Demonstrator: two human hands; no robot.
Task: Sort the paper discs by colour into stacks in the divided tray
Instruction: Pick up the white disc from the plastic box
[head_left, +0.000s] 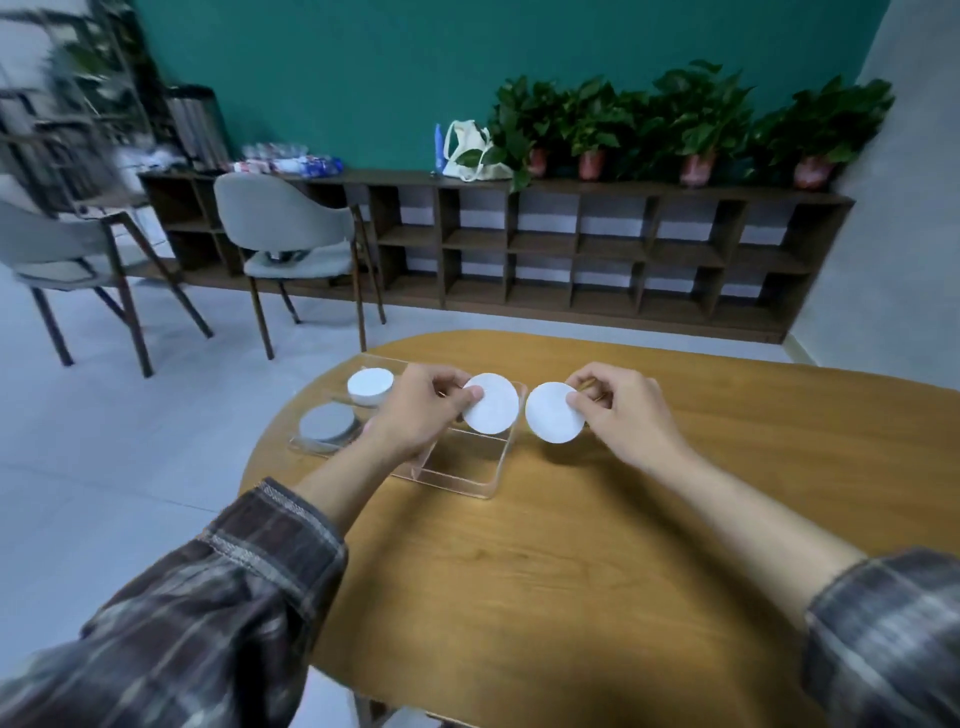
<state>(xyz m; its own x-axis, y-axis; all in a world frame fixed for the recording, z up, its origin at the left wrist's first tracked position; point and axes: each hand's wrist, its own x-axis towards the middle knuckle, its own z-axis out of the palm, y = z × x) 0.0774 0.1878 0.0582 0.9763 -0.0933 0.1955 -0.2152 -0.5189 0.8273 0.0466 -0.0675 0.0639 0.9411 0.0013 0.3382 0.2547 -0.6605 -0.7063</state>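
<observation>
My left hand (415, 410) fingers pinch white disc (491, 403) over tray (457, 475); right hand (626, 410) pinches second white disc (555, 413). Next, I reckon: drop both on white stack (370, 385), frame centre-left.

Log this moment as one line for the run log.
left hand: holds white disc over tray | right hand: holds second white disc above table | tray: white stack, grey stack

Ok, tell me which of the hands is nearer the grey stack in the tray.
Left. The left hand holds a white disc just right of the grey stack, over the tray. The right hand holds its disc beyond the tray's right edge.
</observation>
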